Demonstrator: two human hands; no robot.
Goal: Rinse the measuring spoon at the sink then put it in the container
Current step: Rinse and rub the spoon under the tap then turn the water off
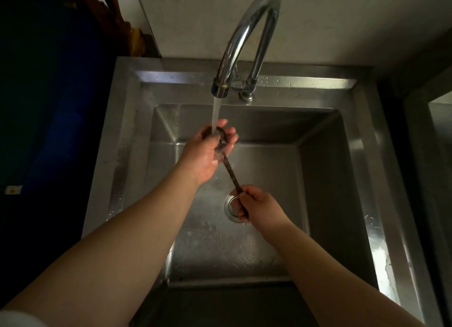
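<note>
A dark measuring spoon (231, 173) with a long ridged handle is held over the steel sink (325, 180). My right hand (259, 205) grips the handle's lower end above the drain. My left hand (208, 153) cups the spoon's bowl, fingers wrapped around it, directly under the running water (216, 114). The stream falls from the curved chrome tap (244, 33) onto the bowl and my fingers. Most of the bowl is hidden by my fingers and the splash. No container is in view.
The round drain strainer (231, 208) sits in the wet basin floor. The sink's flat rim (367, 155) runs along the right and back. A pale wall stands behind the tap. A dark blue surface (49, 106) fills the left side.
</note>
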